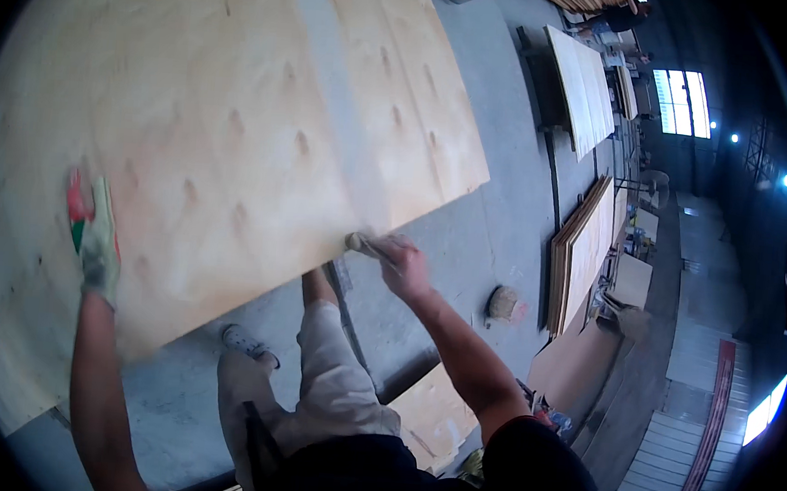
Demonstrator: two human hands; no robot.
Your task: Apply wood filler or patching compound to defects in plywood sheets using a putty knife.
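A large pale plywood sheet (195, 86) with dark oval knots and a long greyish strip fills the upper left. My left hand (94, 225), in a pale glove with red and green patches, lies on the sheet at the left with fingers stretched out. My bare right hand (401, 269) is closed on a scraper (366, 244), whose tip, smeared with greyish paste, is at the sheet's near edge, at the end of the strip. My legs and one shoe show below the edge.
Plywood panels on supports (580, 90) and a stack of sheets (580, 254) stand to the right. A small bucket-like container (504, 303) is on the floor (495, 234). More boards (432, 408) lie by my legs. A co-worker (615, 19) is at the far top right.
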